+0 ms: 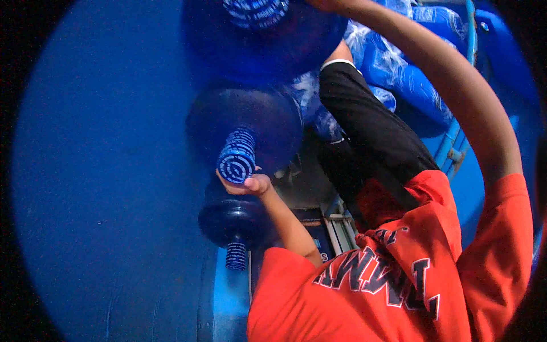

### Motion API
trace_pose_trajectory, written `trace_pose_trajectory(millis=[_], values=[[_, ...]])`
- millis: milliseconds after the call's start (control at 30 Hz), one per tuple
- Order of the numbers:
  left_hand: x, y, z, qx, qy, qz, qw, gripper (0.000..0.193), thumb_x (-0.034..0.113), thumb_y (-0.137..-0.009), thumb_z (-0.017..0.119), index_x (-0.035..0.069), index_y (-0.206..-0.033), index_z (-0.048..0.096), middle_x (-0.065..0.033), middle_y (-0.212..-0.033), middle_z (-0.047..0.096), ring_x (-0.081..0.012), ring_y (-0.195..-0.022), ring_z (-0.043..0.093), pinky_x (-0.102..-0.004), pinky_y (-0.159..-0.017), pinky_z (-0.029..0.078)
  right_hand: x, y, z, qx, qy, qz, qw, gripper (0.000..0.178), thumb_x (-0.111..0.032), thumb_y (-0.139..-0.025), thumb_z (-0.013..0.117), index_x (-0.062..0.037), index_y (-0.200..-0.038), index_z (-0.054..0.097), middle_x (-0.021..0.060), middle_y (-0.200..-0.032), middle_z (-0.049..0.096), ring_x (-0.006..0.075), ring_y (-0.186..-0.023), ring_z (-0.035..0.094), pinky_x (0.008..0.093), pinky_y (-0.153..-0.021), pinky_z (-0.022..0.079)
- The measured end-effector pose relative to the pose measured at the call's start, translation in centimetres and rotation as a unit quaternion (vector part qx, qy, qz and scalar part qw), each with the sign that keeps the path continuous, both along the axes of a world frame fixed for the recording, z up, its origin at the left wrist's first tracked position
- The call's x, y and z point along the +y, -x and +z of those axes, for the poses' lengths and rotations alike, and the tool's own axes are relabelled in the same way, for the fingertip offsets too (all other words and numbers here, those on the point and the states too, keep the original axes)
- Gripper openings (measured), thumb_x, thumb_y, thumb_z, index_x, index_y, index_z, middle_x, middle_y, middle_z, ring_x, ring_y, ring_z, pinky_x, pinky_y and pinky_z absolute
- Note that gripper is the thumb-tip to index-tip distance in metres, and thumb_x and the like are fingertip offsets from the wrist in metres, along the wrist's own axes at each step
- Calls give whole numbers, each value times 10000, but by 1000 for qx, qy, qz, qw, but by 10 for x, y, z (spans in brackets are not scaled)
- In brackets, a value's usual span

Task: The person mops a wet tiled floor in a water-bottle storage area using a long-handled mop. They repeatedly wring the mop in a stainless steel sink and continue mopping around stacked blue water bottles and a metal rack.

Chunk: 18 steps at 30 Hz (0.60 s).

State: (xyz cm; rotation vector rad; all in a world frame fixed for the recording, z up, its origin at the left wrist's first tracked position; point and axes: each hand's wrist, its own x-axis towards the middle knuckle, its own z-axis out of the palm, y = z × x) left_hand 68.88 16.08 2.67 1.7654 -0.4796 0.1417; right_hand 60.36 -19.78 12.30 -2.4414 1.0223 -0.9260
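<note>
My left hand (254, 183) is closed round the capped neck of a large blue water jug (245, 111), whose neck wrap has a white ring pattern. Above it in the picture, another big blue water jug (250, 54) with a similarly patterned cap is cut off by the top edge. Up at that jug's right side is my right hand (331, 4), its fingers mostly out of the picture. A third, darker blue water jug (235, 221) lies just below my left hand, its wrapped neck facing downward.
A broad blue surface (108, 159) runs along the left side. Several blue jugs wrapped in clear plastic (421, 94) are piled at the upper right, by a light blue metal pipe (447, 139). My black-clad leg (364, 108) extends between this pile and the jugs.
</note>
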Motion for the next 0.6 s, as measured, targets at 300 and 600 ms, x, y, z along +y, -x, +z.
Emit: trace_pose_trajectory(millis=[300, 600], values=[[8, 9, -11, -9, 15, -15, 1000, 538, 563, -973, 474, 45, -843, 537, -56, -584, 530, -145, -443, 449, -281, -406, 357, -4, 3, -8, -5, -11, -21, 1000, 541, -434, -843, 702, 0, -1161, 643, 235, -1149, 620, 395, -1104, 609, 432, -986, 482], [-12, 9, 8, -16, 35, 62, 997, 558, 468, -1049, 378, 108, -624, 398, -19, -473, 369, -126, -351, 315, -254, -330, 273, -31, 14, -10, -60, -28, -46, 997, 606, -489, -821, 677, 15, -1158, 665, 248, -1193, 633, 393, -1129, 614, 442, -1004, 482]])
